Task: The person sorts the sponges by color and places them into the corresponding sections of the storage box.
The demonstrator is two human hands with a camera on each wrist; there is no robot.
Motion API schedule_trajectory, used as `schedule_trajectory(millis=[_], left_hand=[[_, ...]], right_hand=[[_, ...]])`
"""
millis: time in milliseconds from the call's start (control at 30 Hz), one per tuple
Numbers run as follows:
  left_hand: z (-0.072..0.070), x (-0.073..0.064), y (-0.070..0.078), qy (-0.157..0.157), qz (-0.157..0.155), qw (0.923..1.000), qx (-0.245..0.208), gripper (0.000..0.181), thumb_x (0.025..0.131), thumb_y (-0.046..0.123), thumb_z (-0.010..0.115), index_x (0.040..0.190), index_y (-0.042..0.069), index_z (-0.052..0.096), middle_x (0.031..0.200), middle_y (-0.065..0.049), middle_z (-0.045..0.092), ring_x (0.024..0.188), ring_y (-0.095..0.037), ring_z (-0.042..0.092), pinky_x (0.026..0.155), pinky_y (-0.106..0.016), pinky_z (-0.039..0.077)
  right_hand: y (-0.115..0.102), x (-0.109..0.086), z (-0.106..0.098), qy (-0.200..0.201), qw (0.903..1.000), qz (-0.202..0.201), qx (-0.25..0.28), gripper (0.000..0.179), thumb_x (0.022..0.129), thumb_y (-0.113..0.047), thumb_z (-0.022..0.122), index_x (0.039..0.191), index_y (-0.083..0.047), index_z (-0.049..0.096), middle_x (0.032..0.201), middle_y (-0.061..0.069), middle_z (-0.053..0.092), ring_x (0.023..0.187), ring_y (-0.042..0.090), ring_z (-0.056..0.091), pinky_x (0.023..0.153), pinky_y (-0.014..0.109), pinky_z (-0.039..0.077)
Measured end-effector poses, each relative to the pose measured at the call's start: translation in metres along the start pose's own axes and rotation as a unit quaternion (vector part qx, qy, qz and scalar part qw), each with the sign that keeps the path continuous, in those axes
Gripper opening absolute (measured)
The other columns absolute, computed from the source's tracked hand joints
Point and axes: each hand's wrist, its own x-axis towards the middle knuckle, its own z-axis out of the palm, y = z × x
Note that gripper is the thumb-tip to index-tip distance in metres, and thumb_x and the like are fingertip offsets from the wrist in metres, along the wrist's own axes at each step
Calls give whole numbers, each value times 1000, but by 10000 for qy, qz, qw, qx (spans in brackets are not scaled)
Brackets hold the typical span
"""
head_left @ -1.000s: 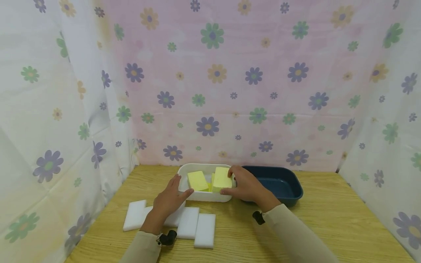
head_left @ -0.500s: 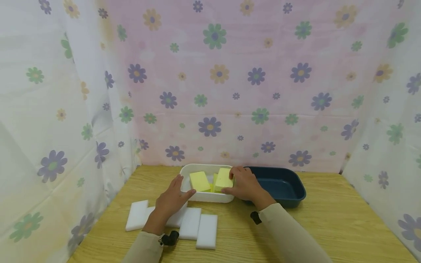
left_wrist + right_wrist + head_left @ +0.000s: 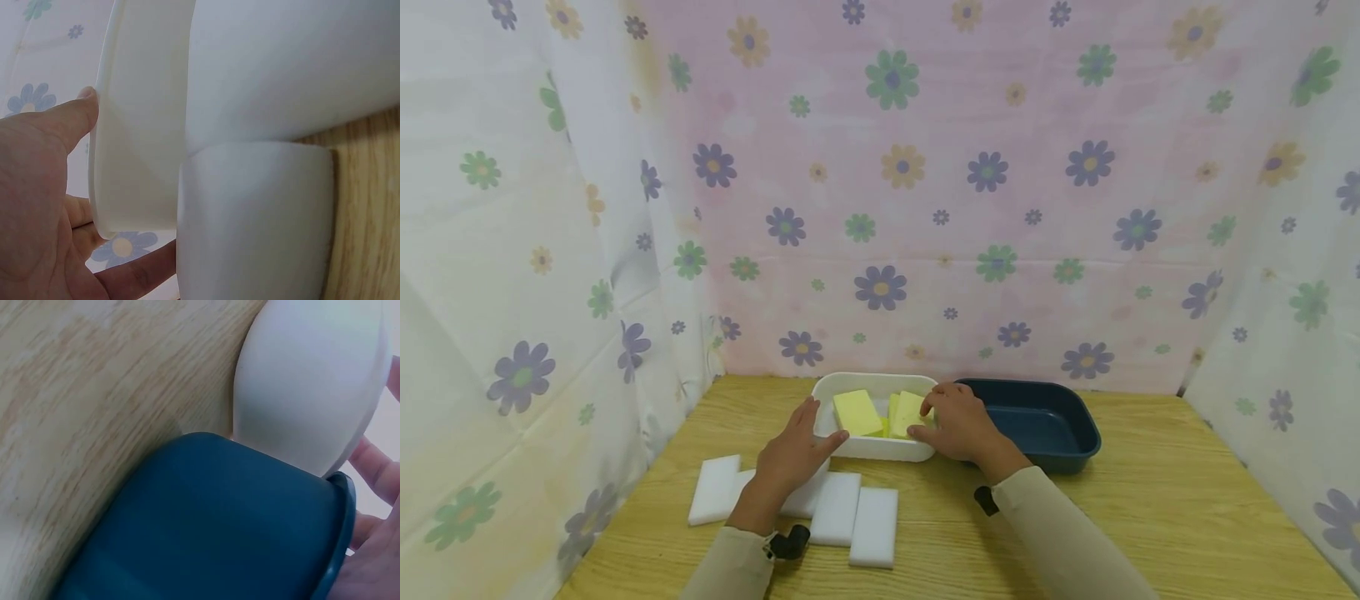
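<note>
A white rectangular tub stands at the back of the table with several yellow sponges in it. My left hand is spread at the tub's front left corner, thumb along the front rim and fingers by the left end; in the left wrist view the thumb touches the rim. Over the tub's right end, my right hand has its fingertips on the rightmost yellow sponge, which now sits low in the tub. Another yellow sponge lies tilted at the left. The right wrist view hides the sponges.
A dark blue rectangular tub stands close to the right of the white one, under my right wrist. Several white sponge blocks lie in front of the white tub, partly under my left arm. A flowered curtain encloses the table.
My right hand has lowered the rightmost yellow sponge into the white tub, and its fingers have loosened on it. My left hand has stayed at the tub's left corner.
</note>
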Motion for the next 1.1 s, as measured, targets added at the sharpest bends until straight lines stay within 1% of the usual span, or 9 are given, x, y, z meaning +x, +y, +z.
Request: schedule_trajectory(millis=[67,167,400,533,600,767,867,967,1100], left_hand=[[-1,0,0,4,7,10000,3,95,96,73,53,166,17,22,173,-7,19,111,-41,68,66,-47,50],[0,0,0,-10,-14,10000,14,95,96,72,53,166,17,22,173,-7,19,112,-41,67,67,-47,50],[-1,1,2,-38,-44,10000,37,94,96,71,54,167,18,21,174,-5,17,113,-41,67,66,-46,50],[-4,-1,4,-44,-41,10000,29,92,98,68,55,166,17,22,174,-7,17,116,-42,66,68,-48,51],[-5,-2,4,-42,-31,10000,11,91,98,67,56,166,16,22,174,-7,18,114,-43,66,68,-48,51],[-4,-2,3,-16,-38,10000,9,90,98,66,56,166,17,22,174,-6,17,112,-42,67,68,-49,51],[-2,1,1,-8,-33,10000,31,91,98,68,54,166,17,21,174,-6,17,116,-42,66,72,-52,52],[-1,2,0,-8,-30,10000,30,93,97,71,54,167,18,21,174,-5,16,118,-43,65,72,-53,52],[0,3,1,-13,-22,10000,27,93,97,71,54,166,18,21,174,-6,16,121,-43,64,74,-53,52]], right_hand=[[0,-1,-2,29,10000,-18,18,36,94,-54,72,108,-21,70,140,7,58,138,41,44,110,60,40],[0,-5,-8,42,9999,74,96,35,95,-51,72,111,-20,70,143,8,56,140,40,44,111,60,39],[11,-19,-24,389,9982,96,444,29,98,-34,73,117,-13,69,144,13,53,133,42,49,106,61,43],[21,-31,-34,596,9964,236,559,29,98,-33,73,120,-14,68,151,17,49,138,46,45,108,66,40],[26,-38,-40,677,9953,337,605,30,98,-33,73,121,-15,68,154,18,47,140,47,43,108,68,39],[45,-57,-55,872,9930,525,600,34,97,-33,75,122,-12,67,151,19,48,139,47,44,106,68,41],[57,-68,-63,1046,9900,635,701,43,97,-32,74,129,-7,63,154,23,44,139,49,41,107,69,39],[71,-79,-67,1245,9857,742,859,56,97,-32,74,140,-2,54,155,26,41,140,49,39,109,69,37],[95,-91,-69,1436,9807,937,939,75,96,-38,75,152,1,42,158,28,37,144,51,34,111,70,34]])
